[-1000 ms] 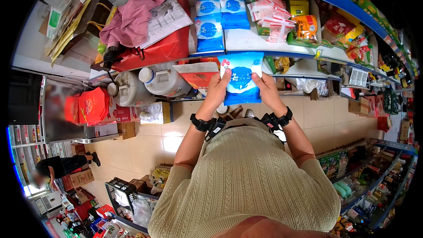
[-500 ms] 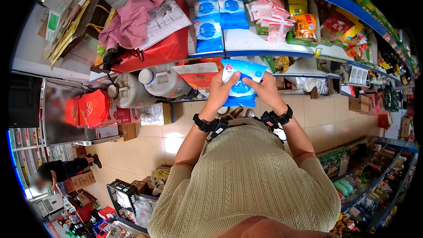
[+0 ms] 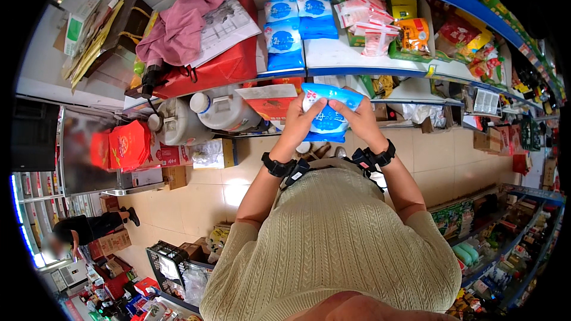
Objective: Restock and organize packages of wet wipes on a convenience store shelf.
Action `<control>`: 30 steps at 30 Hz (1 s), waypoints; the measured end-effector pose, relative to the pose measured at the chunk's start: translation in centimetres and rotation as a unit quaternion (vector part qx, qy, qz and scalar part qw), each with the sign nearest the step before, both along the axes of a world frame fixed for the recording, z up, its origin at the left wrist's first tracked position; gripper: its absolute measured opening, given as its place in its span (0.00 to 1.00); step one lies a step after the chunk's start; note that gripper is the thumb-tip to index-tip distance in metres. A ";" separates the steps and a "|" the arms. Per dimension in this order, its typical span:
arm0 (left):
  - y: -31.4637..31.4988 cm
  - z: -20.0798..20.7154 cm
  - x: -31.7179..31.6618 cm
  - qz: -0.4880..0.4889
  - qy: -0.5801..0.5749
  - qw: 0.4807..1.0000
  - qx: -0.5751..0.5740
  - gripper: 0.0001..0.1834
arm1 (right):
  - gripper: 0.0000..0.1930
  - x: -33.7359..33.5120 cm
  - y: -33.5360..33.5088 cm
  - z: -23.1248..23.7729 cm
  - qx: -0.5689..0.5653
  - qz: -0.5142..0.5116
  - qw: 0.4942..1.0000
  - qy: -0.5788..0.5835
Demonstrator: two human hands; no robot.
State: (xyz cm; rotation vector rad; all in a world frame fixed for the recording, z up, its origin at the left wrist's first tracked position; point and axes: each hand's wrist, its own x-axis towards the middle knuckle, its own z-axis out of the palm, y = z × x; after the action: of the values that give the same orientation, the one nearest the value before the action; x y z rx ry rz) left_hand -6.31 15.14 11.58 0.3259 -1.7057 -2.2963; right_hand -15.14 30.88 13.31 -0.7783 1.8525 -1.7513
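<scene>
Between my two hands is a blue and white plastic packet (image 3: 328, 123), held upright in front of the shelf edge. My left hand (image 3: 299, 120) grips its left side and my right hand (image 3: 358, 120) its right side. Both thumbs press on the packet's front, their tips close together near its upper middle; the other fingers are mostly hidden behind it. On the shelf just beyond lie several matching blue and white packets (image 3: 283, 43), set in a small block beside a red bag (image 3: 241, 59).
Right of the packets, the white shelf (image 3: 330, 56) holds pink-and-white bags (image 3: 376, 35) and an orange packet (image 3: 413, 34). A pink cloth (image 3: 181, 27) lies at the left. Large plastic jugs (image 3: 225, 112) stand below. A person (image 3: 89, 229) bends at the far left.
My thumbs have shifted on the packet and their tips are closer together. The packet's front has flattened, so more of its white-and-blue print shows. The shelf goods stay put.
</scene>
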 end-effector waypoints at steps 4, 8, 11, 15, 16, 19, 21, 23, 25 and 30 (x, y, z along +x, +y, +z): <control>-0.3 -0.1 -0.1 0.038 0.011 0.999 0.035 0.11 | 0.14 1.1 -0.8 0.0 -0.027 -0.011 1.000 -0.003; -0.7 -0.2 0.0 0.041 0.021 0.999 0.007 0.12 | 0.14 1.4 -1.0 0.0 -0.037 -0.011 0.999 0.018; -0.8 0.0 0.1 0.031 0.012 0.999 -0.005 0.11 | 0.14 0.8 -0.8 0.0 -0.031 -0.007 0.998 0.051; -0.4 0.1 0.1 0.030 0.023 0.999 0.010 0.11 | 0.15 0.1 -0.5 0.1 -0.016 -0.006 0.997 0.069; -0.3 0.1 0.0 0.031 0.019 0.999 0.022 0.11 | 0.16 0.0 -0.4 0.1 -0.011 -0.004 0.997 0.079; -0.2 -0.2 -0.1 0.037 0.013 0.997 0.068 0.11 | 0.15 0.0 -0.4 -0.2 -0.020 -0.002 1.000 -0.011; -0.4 -0.3 -0.2 0.060 -0.022 0.992 0.114 0.12 | 0.17 0.1 -0.5 -0.6 -0.042 0.023 0.997 -0.062; -1.0 -0.2 -0.5 0.084 -0.001 0.979 0.188 0.13 | 0.19 0.3 -0.6 -1.1 -0.030 0.056 0.997 -0.047; -1.6 0.0 -0.6 0.090 0.004 0.972 0.218 0.13 | 0.22 0.5 -0.5 -1.6 0.035 0.092 0.995 0.021; -1.5 0.8 -0.6 0.090 0.003 0.970 0.225 0.13 | 0.19 0.6 -0.4 -2.6 0.021 0.091 0.995 -0.020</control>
State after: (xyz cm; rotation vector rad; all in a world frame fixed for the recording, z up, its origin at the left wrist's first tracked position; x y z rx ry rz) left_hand -6.94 13.61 12.39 0.5357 -1.0822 -2.5153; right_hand -14.52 30.49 10.71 -0.8607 1.7286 -1.5972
